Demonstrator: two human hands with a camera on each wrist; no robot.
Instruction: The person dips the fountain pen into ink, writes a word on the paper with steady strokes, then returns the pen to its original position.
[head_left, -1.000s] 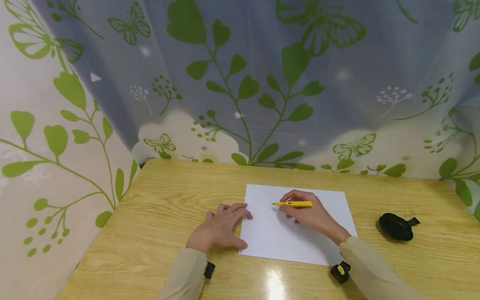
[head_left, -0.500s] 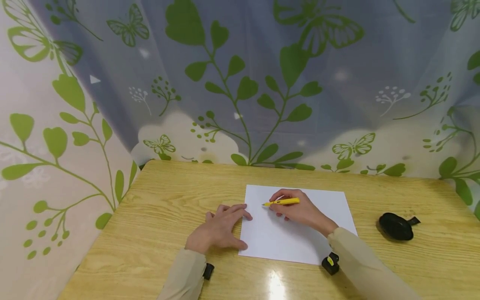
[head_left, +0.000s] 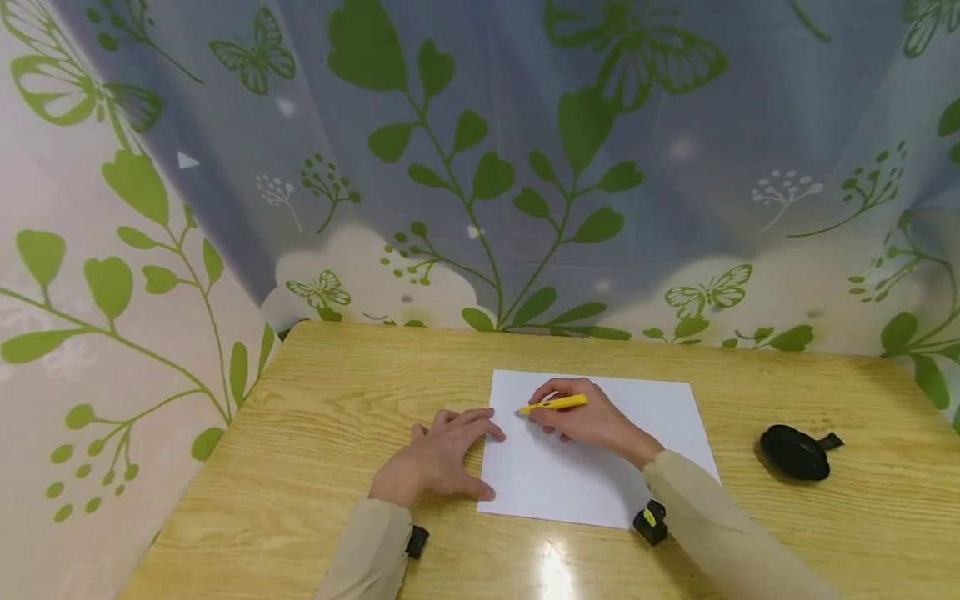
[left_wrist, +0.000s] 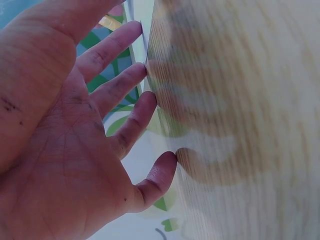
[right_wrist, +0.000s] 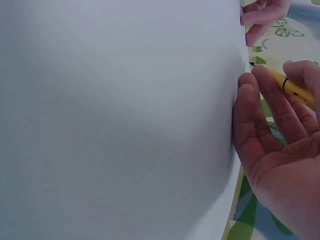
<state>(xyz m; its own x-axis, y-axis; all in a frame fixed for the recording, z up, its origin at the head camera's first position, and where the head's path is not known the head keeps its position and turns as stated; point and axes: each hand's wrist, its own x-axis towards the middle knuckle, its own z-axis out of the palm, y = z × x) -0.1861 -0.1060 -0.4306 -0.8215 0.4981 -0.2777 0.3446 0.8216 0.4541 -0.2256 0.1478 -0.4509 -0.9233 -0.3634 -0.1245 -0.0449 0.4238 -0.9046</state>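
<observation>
while the left hand rests with fingers spread at the left edge of 1 white sheet, the right hand pinches 1 yellow pen over the sheet's upper left part, its writing end pointing left; whether it touches is unclear; the sheet lies flat on the wooden counter; 1 black oval object lies to its right, apart from it.

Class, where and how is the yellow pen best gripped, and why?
Probably grip the yellow pen just behind its tip, from the right, as the right hand does: it is slim, and the tip points left over the white paper.
</observation>
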